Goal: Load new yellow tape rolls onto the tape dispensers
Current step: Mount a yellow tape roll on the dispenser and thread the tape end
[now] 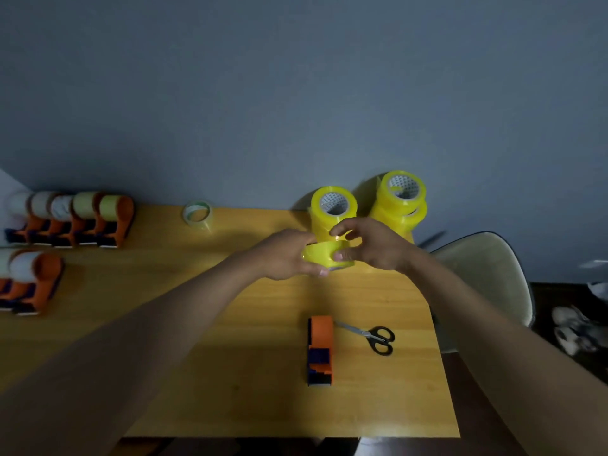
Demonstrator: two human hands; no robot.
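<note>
You are holding a yellow tape roll (324, 256) between both hands above the table (230, 340). Your left hand (288, 255) is curling round the roll's left side, thumb underneath and fingers over the top. Your right hand (371, 246) is gripping the right side, its thumb pressing on the roll's front face and its fingers arching over the top edge.

Just beyond your hands, a stack of yellow rolls (333, 209) is standing on the table, and a second stack of yellow rolls (401, 200) is sitting beyond your right hand, near the wall. Nearer to you than your hands, below the held roll, an orange and dark blue tape dispenser (320, 350) is lying on the table with no roll on it. Black-handled scissors (371, 337) are lying just beside it, on your right-hand side.

Far out past your left hand, a row of orange dispensers (75, 222) carrying pale rolls is standing along the back of the table, and more dispensers (31, 281) are sitting nearer to you on that same side. A clear tape roll (197, 213) is resting beyond your left hand near the wall. A pale chair (487, 274) is standing beside the table beyond your right arm.
</note>
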